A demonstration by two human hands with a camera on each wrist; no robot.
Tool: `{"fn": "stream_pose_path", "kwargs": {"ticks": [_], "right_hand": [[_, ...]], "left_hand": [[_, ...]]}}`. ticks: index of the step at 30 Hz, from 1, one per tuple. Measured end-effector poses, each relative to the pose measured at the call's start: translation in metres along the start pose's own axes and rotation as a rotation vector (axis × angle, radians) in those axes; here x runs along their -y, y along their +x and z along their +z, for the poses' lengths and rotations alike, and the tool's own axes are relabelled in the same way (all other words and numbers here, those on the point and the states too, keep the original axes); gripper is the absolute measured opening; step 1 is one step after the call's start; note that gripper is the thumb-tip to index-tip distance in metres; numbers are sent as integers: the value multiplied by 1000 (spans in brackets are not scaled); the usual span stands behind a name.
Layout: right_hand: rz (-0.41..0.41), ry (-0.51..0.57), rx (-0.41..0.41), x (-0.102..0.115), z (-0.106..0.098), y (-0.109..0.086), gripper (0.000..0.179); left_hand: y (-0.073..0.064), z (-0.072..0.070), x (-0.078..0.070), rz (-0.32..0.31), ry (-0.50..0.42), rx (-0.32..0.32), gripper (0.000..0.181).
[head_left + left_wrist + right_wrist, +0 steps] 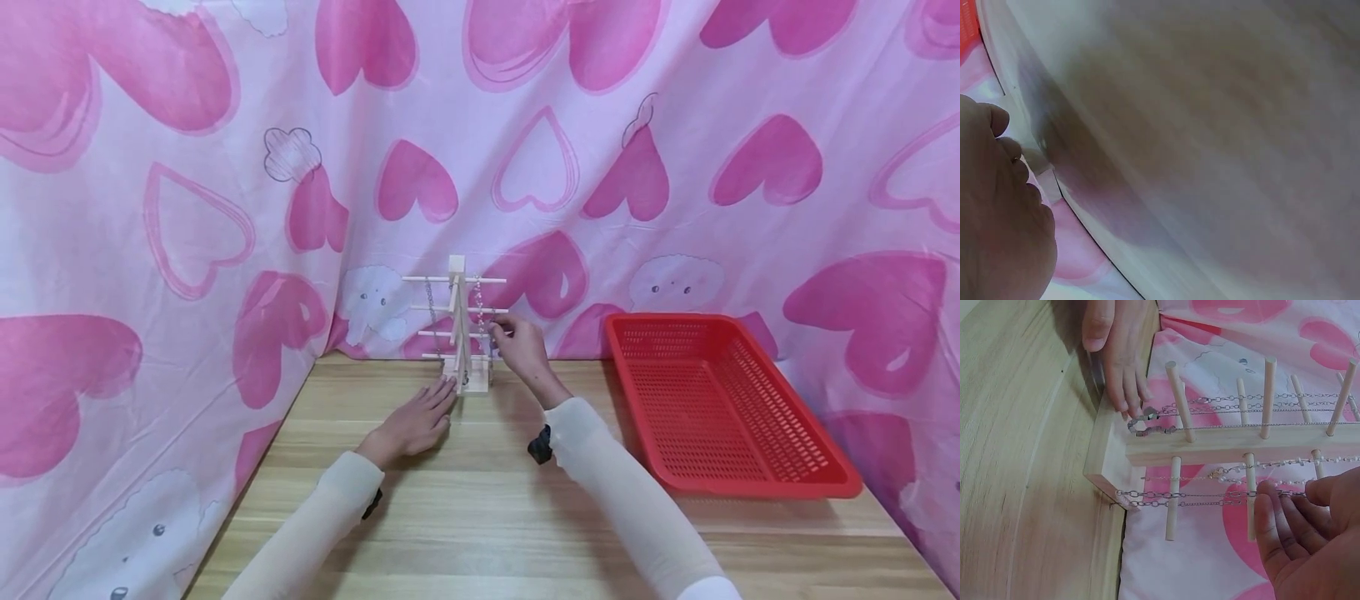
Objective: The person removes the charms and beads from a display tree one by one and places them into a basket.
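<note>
A wooden jewellery stand (457, 267) with several thin pegs stands upright at the back of the table. My right hand (522, 346) is at its right side, thumb and fingertips pinching a silver chain necklace (1200, 495) that runs down along the pegs. Beside that chain hangs a necklace with pale beads (1282, 462). More silver chains (431, 302) hang on the stand's left side, one with dark square beads (1154, 431) near the base. My left hand (417, 419) lies with extended fingers at the stand's base (1107, 450), fingertips right at its edge.
To the right on the wooden table (465, 525) sits a red plastic basket (750, 483) with perforated walls. Behind the stand hangs a pink heart-patterned cloth (517, 158), which also covers both sides.
</note>
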State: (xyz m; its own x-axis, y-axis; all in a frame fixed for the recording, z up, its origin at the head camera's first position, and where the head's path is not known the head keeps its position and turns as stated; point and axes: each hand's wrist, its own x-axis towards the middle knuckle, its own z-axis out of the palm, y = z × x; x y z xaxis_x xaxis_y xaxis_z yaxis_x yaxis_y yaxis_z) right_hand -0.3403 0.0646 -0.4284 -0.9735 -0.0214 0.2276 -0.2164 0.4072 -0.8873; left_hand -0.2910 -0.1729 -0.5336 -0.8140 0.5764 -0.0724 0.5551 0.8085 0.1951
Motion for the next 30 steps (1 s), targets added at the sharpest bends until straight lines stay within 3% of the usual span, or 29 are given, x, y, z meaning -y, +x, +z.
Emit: {"fn": "stream_pose_path", "kwargs": {"ticks": [9, 17, 30], "right_hand": [[-20, 1, -90, 1, 4, -3, 22], [-46, -94, -176, 4, 3, -1, 20], [-59, -66, -282, 5, -4, 3, 16]], "left_hand": [[-1, -2, -3, 0, -9, 20, 61], [-2, -5, -3, -5, -4, 33, 61], [0, -6, -2, -7, 8, 39, 62]]}}
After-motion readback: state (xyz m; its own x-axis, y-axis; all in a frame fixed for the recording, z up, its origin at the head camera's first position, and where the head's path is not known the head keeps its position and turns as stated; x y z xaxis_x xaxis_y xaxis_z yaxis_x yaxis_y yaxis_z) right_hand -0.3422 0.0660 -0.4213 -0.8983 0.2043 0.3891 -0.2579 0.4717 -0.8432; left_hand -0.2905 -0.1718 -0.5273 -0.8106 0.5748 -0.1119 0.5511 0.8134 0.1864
